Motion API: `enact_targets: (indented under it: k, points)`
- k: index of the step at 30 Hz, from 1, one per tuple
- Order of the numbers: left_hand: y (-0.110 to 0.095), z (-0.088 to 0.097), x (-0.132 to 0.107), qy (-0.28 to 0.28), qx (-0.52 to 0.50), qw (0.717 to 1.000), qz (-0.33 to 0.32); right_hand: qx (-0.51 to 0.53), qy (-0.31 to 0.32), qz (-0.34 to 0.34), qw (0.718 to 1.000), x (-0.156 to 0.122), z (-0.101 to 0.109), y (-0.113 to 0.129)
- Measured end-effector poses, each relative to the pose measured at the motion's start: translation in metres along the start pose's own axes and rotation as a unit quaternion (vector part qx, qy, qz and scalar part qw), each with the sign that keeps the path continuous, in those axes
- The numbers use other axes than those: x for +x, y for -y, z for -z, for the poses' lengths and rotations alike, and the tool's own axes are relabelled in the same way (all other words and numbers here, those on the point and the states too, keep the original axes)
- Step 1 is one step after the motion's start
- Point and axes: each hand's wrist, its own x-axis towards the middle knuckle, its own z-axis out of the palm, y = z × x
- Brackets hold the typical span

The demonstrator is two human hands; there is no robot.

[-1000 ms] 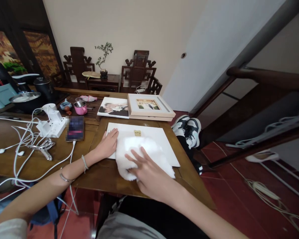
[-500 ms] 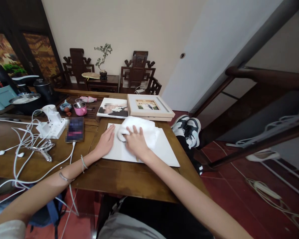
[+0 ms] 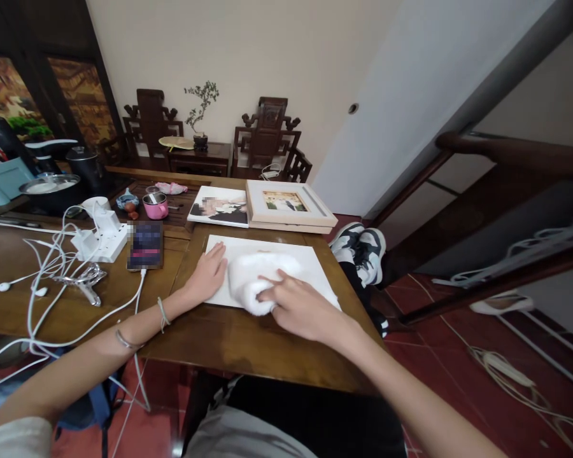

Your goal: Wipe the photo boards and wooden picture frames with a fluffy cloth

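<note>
A flat white board (image 3: 315, 264) lies on the wooden table (image 3: 248, 343) in front of me. My left hand (image 3: 207, 277) rests flat on the board's left edge, fingers stretched out. My right hand (image 3: 300, 308) presses a bunched white cloth (image 3: 255, 277) onto the board near its front edge, fingers curled over the cloth. The cloth covers the board's middle.
Behind the board lie a framed picture (image 3: 286, 203) and a photo print (image 3: 218, 206). A phone (image 3: 144, 245), power strip (image 3: 102, 242), white cables (image 3: 42, 280) and a pink cup (image 3: 155, 206) sit to the left. Shoes (image 3: 363, 245) lie on the red floor to the right.
My right hand has pulled the cloth back from the board's far edge toward me, bunching it up. A second ago it lay at the near edge. The left hand stayed put.
</note>
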Motion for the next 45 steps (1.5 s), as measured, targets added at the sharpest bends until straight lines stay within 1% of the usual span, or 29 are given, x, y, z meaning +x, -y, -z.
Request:
enact_targets:
  k: [3, 6, 8, 11, 13, 15, 17, 19, 24, 26, 27, 29, 33, 35, 36, 37, 39, 41, 43, 45]
  points:
    - [0.004, -0.002, -0.003, 0.043, 0.075, 0.996, -0.023, 0.001, -0.03, -0.085, 0.996, 0.023, 0.002, -0.02]
    - [0.004, -0.002, -0.005, 0.053, 0.104, 0.992, -0.036, 0.019, -0.062, -0.12, 0.991, 0.061, 0.003, -0.034]
    - [0.002, -0.001, -0.005, 0.061, 0.109, 0.991, -0.035, 0.032, -0.072, -0.115, 0.99, 0.089, 0.005, -0.036]
    - [-0.001, 0.002, -0.005, 0.066, 0.109, 0.991, -0.03, 0.053, -0.074, -0.083, 0.992, 0.127, 0.008, -0.027]
    - [-0.001, 0.003, -0.004, 0.064, 0.105, 0.992, -0.032, 0.066, -0.072, -0.06, 0.993, 0.146, 0.009, -0.018]
    - [0.0, 0.003, -0.004, 0.061, 0.101, 0.992, -0.037, 0.074, -0.072, -0.056, 0.993, 0.155, 0.009, -0.014]
    - [0.003, 0.002, -0.004, 0.057, 0.098, 0.993, -0.042, 0.077, -0.072, -0.068, 0.992, 0.151, 0.01, -0.019]
    - [0.005, 0.0, -0.005, 0.053, 0.101, 0.993, -0.043, 0.077, -0.076, -0.086, 0.99, 0.137, 0.012, -0.035]
    - [0.007, -0.003, -0.006, 0.055, 0.12, 0.99, -0.044, 0.069, -0.11, -0.147, 0.981, 0.075, 0.013, -0.093]
    - [0.007, -0.003, -0.006, 0.052, 0.124, 0.99, -0.043, 0.061, -0.117, -0.167, 0.977, 0.048, 0.008, -0.107]
    - [0.006, -0.002, -0.006, 0.052, 0.125, 0.99, -0.044, 0.058, -0.116, -0.174, 0.976, 0.034, 0.003, -0.109]
    - [0.004, -0.001, -0.006, 0.054, 0.126, 0.99, -0.041, 0.053, -0.106, -0.174, 0.978, 0.002, -0.008, -0.107]
    - [0.0, 0.001, -0.006, 0.062, 0.126, 0.99, -0.031, 0.051, -0.076, -0.111, 0.99, -0.066, -0.032, -0.087]
    - [-0.001, 0.001, -0.007, 0.063, 0.127, 0.989, -0.029, 0.061, -0.063, -0.095, 0.992, -0.091, -0.039, -0.081]
    - [-0.001, 0.0, -0.006, 0.064, 0.128, 0.989, -0.028, 0.068, -0.057, -0.098, 0.991, -0.098, -0.041, -0.081]
    - [-0.001, 0.0, -0.006, 0.065, 0.129, 0.989, -0.028, 0.073, -0.051, -0.105, 0.99, -0.1, -0.041, -0.083]
    - [0.0, 0.0, -0.006, 0.065, 0.13, 0.989, -0.029, 0.078, -0.052, -0.125, 0.988, -0.09, -0.038, -0.092]
    - [0.002, -0.001, -0.006, 0.066, 0.129, 0.989, -0.032, 0.078, -0.076, -0.135, 0.985, -0.064, -0.032, -0.105]
    - [0.003, -0.001, -0.005, 0.066, 0.127, 0.989, -0.036, 0.077, -0.114, -0.127, 0.982, -0.03, -0.025, -0.118]
    - [0.004, -0.001, -0.005, 0.065, 0.126, 0.989, -0.039, 0.078, -0.139, -0.115, 0.98, 0.003, -0.018, -0.13]
